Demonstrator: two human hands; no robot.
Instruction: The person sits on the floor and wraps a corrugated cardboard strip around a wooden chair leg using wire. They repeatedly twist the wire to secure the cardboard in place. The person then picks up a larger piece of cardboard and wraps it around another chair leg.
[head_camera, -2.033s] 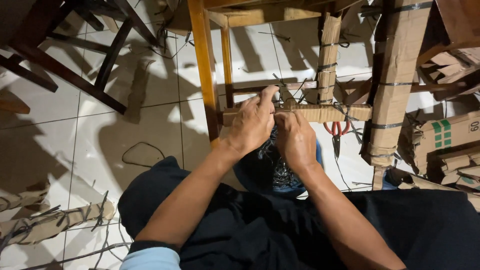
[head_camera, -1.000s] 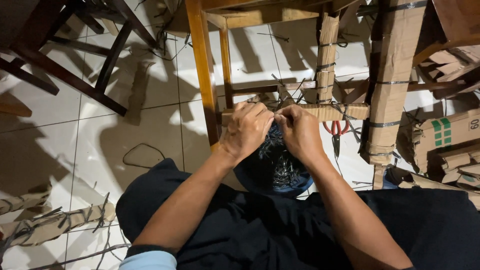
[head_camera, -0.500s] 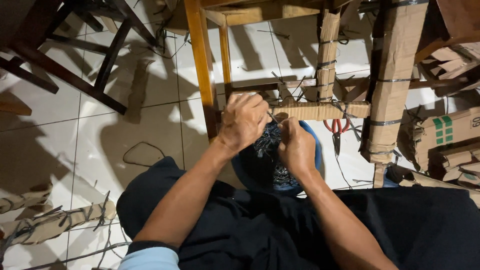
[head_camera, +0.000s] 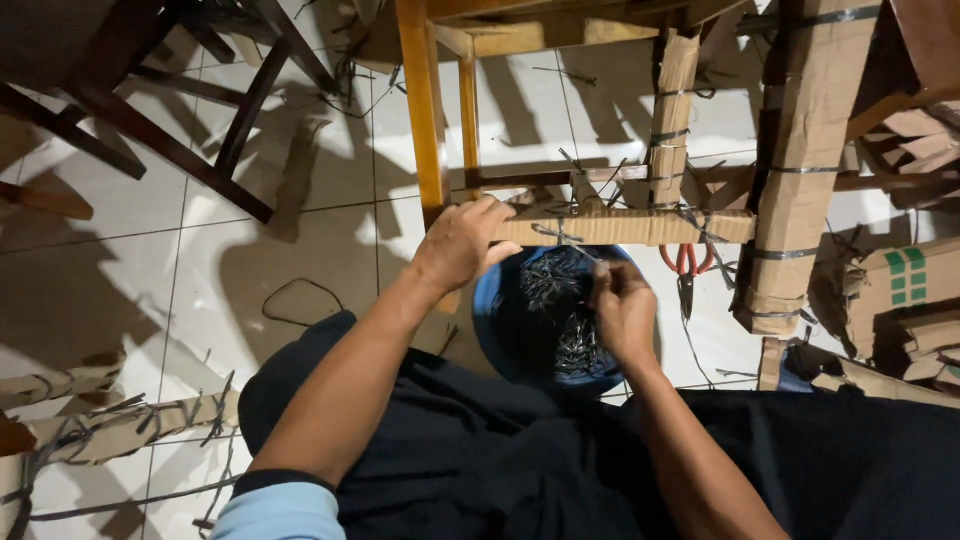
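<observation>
Head view: in the lower middle of the frame, the right hand (head_camera: 622, 312) is closed in a pinch on a thin dark tie (head_camera: 585, 250), just above a blue bowl (head_camera: 487, 310) full of dark ties. A little higher, at centre, the left hand (head_camera: 462, 243) curls its fingers around the left end of a cardboard-wrapped rail (head_camera: 625, 227). This rail lies with its long axis left to right across the frame; it is brown, flat and bound with dark ties. Red-handled scissors (head_camera: 684, 268) hang just below its right part.
</observation>
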